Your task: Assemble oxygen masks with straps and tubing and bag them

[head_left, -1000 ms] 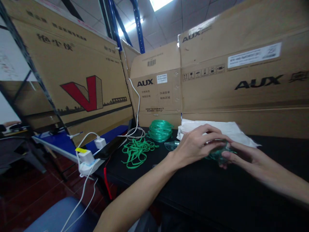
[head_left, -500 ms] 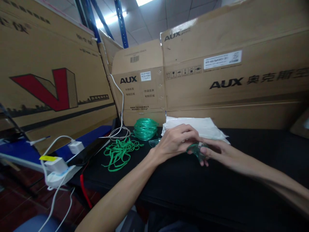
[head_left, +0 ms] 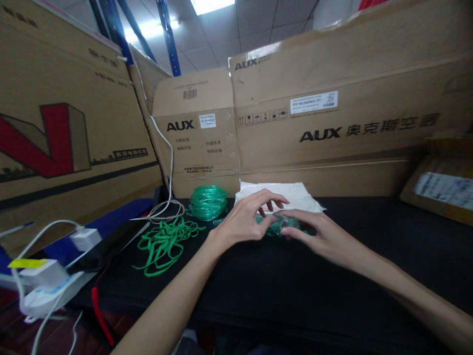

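A clear green plastic mask (head_left: 274, 230) is between my two hands, low over the black table, mostly covered by fingers. My right hand (head_left: 314, 229) pinches its right side, thumb in front and fingers behind. At the left side, my left hand (head_left: 248, 217) has its thumb and lower fingers on the plastic, while the upper fingers are raised and bent. Behind my left wrist, part of another clear plastic piece (head_left: 219, 223) shows. A coil of clear green tubing (head_left: 209, 202) and a loose heap of flat green straps (head_left: 166, 241) lie to the left.
White plastic bags (head_left: 295, 193) lie flat behind my hands. Cardboard boxes (head_left: 273, 148) wall the table's back and left. At left are a power strip (head_left: 55, 293) with white plugs and cables. A taped carton (head_left: 443, 182) stands at the right on the black table (head_left: 332, 305).
The view has turned to the right, bringing the right-hand carton into sight. The mask has turned between my hands and sits lower behind the fingers; my left hand's fingers have lifted and spread.
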Demonstrator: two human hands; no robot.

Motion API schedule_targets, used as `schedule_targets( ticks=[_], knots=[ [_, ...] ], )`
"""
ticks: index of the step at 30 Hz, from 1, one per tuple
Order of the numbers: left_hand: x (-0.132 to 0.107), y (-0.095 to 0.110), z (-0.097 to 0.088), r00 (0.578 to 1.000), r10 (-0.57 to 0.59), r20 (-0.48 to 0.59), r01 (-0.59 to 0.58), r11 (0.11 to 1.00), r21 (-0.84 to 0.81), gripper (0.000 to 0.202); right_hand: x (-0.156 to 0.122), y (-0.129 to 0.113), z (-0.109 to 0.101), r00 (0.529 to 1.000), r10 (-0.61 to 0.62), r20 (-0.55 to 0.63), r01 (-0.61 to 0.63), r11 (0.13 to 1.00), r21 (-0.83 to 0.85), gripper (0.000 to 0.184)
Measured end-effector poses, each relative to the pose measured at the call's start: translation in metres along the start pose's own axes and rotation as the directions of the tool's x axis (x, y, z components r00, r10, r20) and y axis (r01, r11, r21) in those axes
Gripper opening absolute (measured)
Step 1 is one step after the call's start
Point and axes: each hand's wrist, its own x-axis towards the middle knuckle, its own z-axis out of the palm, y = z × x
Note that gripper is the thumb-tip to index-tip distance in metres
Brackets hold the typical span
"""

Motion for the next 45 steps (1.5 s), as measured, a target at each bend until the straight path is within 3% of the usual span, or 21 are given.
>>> schedule_targets(
  ticks=[3,5,7,11,22,28,37,45],
  knots=[
    [0.002,0.004,-0.003,0.975,-0.216,-0.056,0.204,0.965,-0.166,0.020,-0.001,0.000,-0.004,0.982,-0.112,-0.153,0.092,0.987,-0.131,0.034],
    [0.004,0.005,-0.003,0.942,-0.336,-0.012,0.323,0.915,-0.243,0.020,-0.002,0.002,-0.006,0.966,-0.141,-0.218,0.100,0.976,-0.192,0.034],
    [0.005,0.004,-0.001,0.924,-0.376,0.067,0.379,0.883,-0.275,0.032,-0.002,0.005,-0.006,0.957,-0.151,-0.248,0.092,0.968,-0.233,0.034],
    [0.009,0.000,0.007,0.916,-0.374,0.144,0.401,0.855,-0.330,0.028,-0.003,0.009,-0.005,0.959,-0.134,-0.251,0.065,0.962,-0.266,0.033],
    [0.008,-0.017,0.022,0.896,-0.419,0.147,0.421,0.695,-0.583,0.022,-0.003,0.005,0.000,0.964,-0.054,-0.259,-0.007,0.973,-0.229,0.038],
    [0.008,-0.012,0.018,0.890,-0.421,0.173,0.426,0.636,-0.643,0.024,-0.002,0.006,-0.001,0.967,-0.008,-0.255,-0.030,0.989,-0.144,0.037],
    [0.010,-0.004,0.014,0.882,-0.434,0.187,0.444,0.625,-0.642,0.025,-0.001,0.008,-0.005,0.970,0.006,-0.242,-0.028,0.996,-0.087,0.038],
    [0.008,-0.008,0.012,0.862,-0.453,0.228,0.476,0.566,-0.674,0.026,-0.003,0.004,-0.006,0.933,-0.196,-0.300,0.120,0.960,-0.253,0.033]
  ],
)
